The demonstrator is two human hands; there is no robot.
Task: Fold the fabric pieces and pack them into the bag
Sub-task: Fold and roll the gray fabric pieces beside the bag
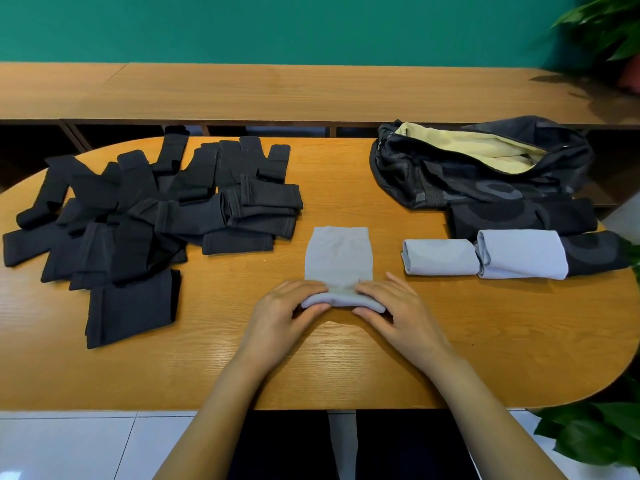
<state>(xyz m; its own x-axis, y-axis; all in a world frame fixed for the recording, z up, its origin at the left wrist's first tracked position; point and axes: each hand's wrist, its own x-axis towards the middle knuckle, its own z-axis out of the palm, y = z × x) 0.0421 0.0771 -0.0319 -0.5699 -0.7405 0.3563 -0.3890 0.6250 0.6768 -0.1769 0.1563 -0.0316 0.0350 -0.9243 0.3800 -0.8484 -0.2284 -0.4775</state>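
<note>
Head view: wooden bench (346, 368), green wall (277, 26) behind.
Fingers of left hand (278, 311) and right hand (398, 311) grasp the grey cloth (337, 258).

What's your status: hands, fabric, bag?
Left hand and right hand pinch grey piece at its rolled near edge. Two grey rolls beside open bag. Black pile unfolded; nothing blocking.

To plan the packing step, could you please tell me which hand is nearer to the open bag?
Right. The right hand grips the grey piece, nearer the viewer and left of the bag; the left hand is farther left.
</note>
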